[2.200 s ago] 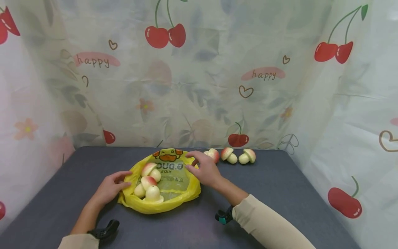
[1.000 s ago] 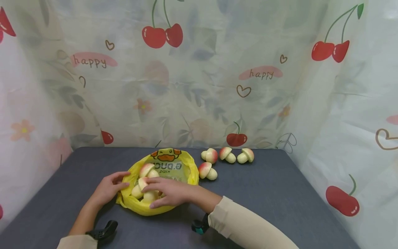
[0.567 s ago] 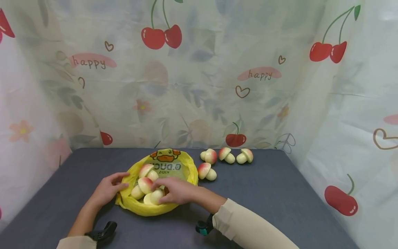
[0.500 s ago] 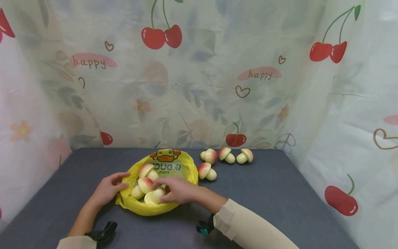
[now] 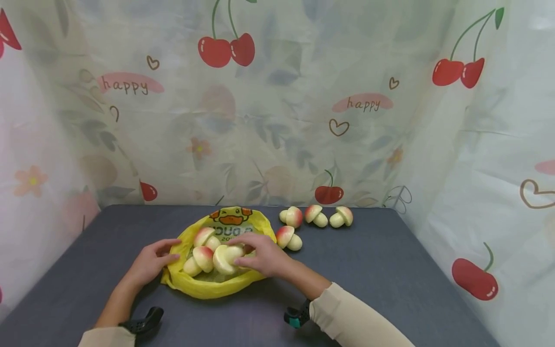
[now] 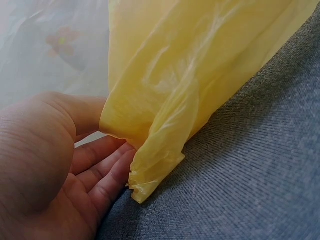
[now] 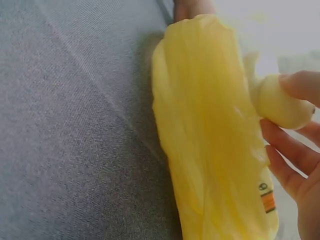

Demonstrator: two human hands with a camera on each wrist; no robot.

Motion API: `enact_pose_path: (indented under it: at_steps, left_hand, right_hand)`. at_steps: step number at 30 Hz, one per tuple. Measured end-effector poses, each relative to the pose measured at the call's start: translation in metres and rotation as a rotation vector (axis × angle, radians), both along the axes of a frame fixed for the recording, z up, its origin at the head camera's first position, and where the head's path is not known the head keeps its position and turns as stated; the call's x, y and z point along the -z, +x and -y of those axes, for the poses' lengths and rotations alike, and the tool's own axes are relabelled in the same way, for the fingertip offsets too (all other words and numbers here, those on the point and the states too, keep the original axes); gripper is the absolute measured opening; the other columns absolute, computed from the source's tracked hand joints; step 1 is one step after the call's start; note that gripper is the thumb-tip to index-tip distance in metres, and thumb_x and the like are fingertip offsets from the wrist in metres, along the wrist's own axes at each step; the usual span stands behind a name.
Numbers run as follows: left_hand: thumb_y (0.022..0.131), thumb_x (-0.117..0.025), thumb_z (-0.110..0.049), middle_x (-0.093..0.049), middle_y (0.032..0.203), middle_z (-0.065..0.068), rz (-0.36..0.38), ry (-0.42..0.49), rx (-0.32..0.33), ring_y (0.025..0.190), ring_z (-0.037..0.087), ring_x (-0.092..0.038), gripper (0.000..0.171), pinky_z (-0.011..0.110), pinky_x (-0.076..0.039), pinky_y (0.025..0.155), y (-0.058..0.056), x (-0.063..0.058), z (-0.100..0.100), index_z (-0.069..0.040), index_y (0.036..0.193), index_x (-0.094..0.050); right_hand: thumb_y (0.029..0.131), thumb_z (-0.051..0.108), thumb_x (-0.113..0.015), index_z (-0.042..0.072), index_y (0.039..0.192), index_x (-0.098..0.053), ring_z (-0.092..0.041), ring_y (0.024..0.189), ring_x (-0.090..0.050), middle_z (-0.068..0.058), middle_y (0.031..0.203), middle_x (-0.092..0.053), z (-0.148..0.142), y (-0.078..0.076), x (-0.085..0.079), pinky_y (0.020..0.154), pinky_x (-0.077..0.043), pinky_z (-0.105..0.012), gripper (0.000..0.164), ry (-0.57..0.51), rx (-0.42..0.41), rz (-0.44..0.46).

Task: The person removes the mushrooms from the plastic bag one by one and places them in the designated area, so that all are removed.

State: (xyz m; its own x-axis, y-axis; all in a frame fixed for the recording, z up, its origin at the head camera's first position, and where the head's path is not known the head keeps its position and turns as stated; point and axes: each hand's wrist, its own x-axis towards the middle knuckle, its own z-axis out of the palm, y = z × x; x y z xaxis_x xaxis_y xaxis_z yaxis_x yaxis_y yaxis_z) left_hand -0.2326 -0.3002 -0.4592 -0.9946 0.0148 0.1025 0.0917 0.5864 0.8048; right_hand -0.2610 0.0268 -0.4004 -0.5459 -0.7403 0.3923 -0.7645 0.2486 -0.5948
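A yellow plastic bag [image 5: 204, 290] with a duck print lies with its mouth spread wide. My left hand [image 5: 151, 262] grips its left edge; in the left wrist view the thumb goes behind the yellow film and the fingers [image 6: 102, 185] touch it from below. My right hand [image 5: 262, 255] pinches a toy mushroom [image 5: 225, 259] by its pale stem, over the bag's opening. In the right wrist view that stem [image 7: 280, 102] sits between thumb and fingers, beside the bag's rim. Two other toy mushrooms, one at the back [image 5: 207, 238] and one in front [image 5: 199, 260], lie inside the bag.
Right of the bag lies a toy mushroom [image 5: 289, 238] on the dark grey table [image 5: 368, 289]. Behind it, three more stand in a row by the back edge, the rightmost mushroom [image 5: 341, 217] farthest from the bag. A cherry-print curtain [image 5: 277, 106] surrounds the table.
The right hand has come from the bag's right rim into it, taken hold of a mushroom and lifted it slightly up and to the right. The left hand has stayed at the bag's edge.
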Motion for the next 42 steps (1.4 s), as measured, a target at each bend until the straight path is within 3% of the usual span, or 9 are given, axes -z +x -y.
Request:
enact_pose_path:
  at_steps: [9,16,22,27,34,42]
  left_hand:
    - [0.093,-0.067,-0.022,-0.055,0.130,0.026,0.019,-0.007,-0.010,0.106,0.031,-0.057,0.048,0.036,-0.047,0.083,0.000,0.003,0.000,0.001,0.134,-0.056]
    - [0.094,-0.066,-0.021,-0.055,0.130,0.027,0.013,-0.011,-0.008,0.105,0.031,-0.058,0.047,0.036,-0.047,0.082,0.001,0.002,0.000,0.001,0.134,-0.055]
    - [0.094,-0.066,-0.022,-0.054,0.131,0.026,0.016,-0.005,-0.002,0.104,0.030,-0.058,0.047,0.034,-0.047,0.082,0.001,0.004,0.000,0.001,0.134,-0.055]
    - [0.094,-0.066,-0.023,-0.054,0.130,0.026,0.021,-0.004,-0.013,0.104,0.030,-0.058,0.048,0.033,-0.047,0.081,0.000,0.004,0.001,0.000,0.134,-0.055]
    - [0.094,-0.066,-0.024,-0.054,0.131,0.027,0.031,0.007,-0.012,0.104,0.030,-0.057,0.050,0.031,-0.047,0.079,0.000,0.001,0.001,0.001,0.135,-0.054]
    - [0.094,-0.066,-0.023,-0.054,0.130,0.026,0.027,0.009,-0.009,0.101,0.028,-0.057,0.050,0.028,-0.048,0.076,-0.002,0.000,-0.001,0.001,0.135,-0.054]
  right_hand:
    - [0.084,0.002,-0.074,0.000,0.122,-0.062,-0.027,0.090,-0.064,-0.014,0.120,-0.062,-0.019,0.010,-0.004,0.079,-0.053,-0.043,0.040,-0.279,0.123,0.086]
    - [0.085,-0.005,-0.070,-0.009,0.120,-0.058,-0.035,0.083,-0.064,-0.023,0.114,-0.062,-0.040,0.028,-0.031,0.074,-0.052,-0.034,0.037,-0.311,0.184,0.186]
    - [0.084,-0.008,-0.069,-0.008,0.120,-0.056,-0.026,0.085,-0.064,-0.023,0.111,-0.061,-0.064,0.012,-0.009,0.072,-0.054,-0.033,0.038,-0.386,0.221,0.283]
    - [0.087,-0.004,-0.069,-0.004,0.121,-0.056,-0.022,0.089,-0.065,-0.022,0.116,-0.061,-0.087,-0.003,0.009,0.072,-0.054,-0.031,0.037,-0.410,0.221,0.293]
    - [0.085,0.004,-0.074,-0.001,0.118,-0.059,-0.022,0.090,-0.065,-0.018,0.114,-0.061,-0.117,-0.005,0.023,0.075,-0.052,-0.030,0.036,-0.314,0.274,0.301]
    - [0.086,0.007,-0.074,0.000,0.117,-0.059,-0.019,0.088,-0.065,-0.017,0.112,-0.060,-0.149,-0.003,0.038,0.073,-0.051,-0.030,0.035,-0.198,0.252,0.316]
